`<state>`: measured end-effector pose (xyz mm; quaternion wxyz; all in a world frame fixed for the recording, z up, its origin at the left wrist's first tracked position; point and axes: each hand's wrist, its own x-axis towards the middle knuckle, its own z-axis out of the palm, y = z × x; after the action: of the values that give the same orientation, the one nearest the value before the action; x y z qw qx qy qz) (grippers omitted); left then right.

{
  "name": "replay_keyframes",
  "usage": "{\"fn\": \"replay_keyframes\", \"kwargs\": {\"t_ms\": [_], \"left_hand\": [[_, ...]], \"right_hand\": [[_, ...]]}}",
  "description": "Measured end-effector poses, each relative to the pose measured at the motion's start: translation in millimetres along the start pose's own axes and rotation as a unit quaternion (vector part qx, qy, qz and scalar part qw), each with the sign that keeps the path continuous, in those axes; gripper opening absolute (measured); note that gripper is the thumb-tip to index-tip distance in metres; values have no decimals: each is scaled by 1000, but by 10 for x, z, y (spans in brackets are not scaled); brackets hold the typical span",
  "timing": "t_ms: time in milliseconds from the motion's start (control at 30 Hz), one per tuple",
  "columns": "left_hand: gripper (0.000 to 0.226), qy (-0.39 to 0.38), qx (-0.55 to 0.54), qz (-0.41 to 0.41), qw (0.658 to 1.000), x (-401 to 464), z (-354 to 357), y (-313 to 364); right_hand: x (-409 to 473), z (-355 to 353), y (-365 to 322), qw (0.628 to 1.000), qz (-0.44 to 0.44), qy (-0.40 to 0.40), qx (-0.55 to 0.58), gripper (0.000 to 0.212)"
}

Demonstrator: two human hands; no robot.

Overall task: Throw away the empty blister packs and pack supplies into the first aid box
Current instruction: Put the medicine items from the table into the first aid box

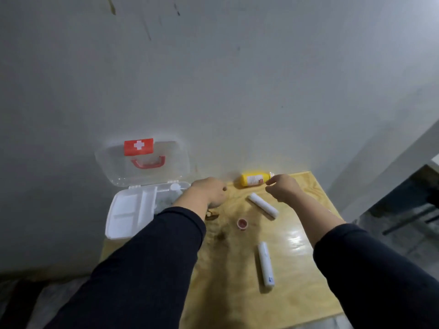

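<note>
The clear first aid box stands open at the table's left edge, its lid with a red cross label and red handle leaning on the wall. A white divided tray rests in the box. My left hand hovers just right of the box, fingers curled; whether it holds anything is hidden. My right hand hangs over the table with fingertips pinched near a yellow bottle lying on its side. A white bandage roll, a small red-capped jar and a long white tube lie on the wood.
The wooden table butts against a grey wall. A small brownish item lies under my left wrist. A dark opening with a railing drops away at the right beyond the table's edge.
</note>
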<state>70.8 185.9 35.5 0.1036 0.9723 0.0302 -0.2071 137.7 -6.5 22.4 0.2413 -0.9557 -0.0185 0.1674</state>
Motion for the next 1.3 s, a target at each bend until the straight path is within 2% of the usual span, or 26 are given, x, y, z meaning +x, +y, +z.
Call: {"fn": "replay_keyframes", "kwargs": {"t_ms": [100,200,300,400,467,533,667,767,833,933,1000,1200,1300], "left_hand": [[41,-30,6,-14,999,203,110,98],[39,-51,8,-29,998,384,205,133],[41,-58,9,-41,997,541,261,120],[41,-57,-5,-49,997,670,303,96],[42,-56,-15,-54,997,734,321,91],[44,-54,-13,-58,997,781,325,93],[44,-45,-1,-54,998,824,320,104],[46,-48,3,-49,998,784,301,134],[46,-45,9,-43,998,721,265,162],[46,-31,10,-36,999,593,182,211],[45,-19,7,-35,999,475,112,248],[45,22,-22,-36,999,21,-106,206],[46,50,-29,-38,998,-243,-154,78]], "right_hand": [[230,13,151,998,46,6,50,32],[484,119,215,979,102,-13,176,29],[711,247,196,915,204,-35,346,11],[959,383,190,846,263,-18,463,11],[1129,463,168,828,270,5,492,33],[1236,483,153,825,286,31,487,40],[1279,447,122,790,309,54,526,24],[1211,469,138,763,277,80,579,12],[1120,455,158,773,223,94,587,18],[957,332,144,840,115,117,518,11],[798,199,82,868,61,120,478,10],[184,-98,-271,912,-65,110,390,15],[-131,-100,-511,920,-110,104,362,20]]}}
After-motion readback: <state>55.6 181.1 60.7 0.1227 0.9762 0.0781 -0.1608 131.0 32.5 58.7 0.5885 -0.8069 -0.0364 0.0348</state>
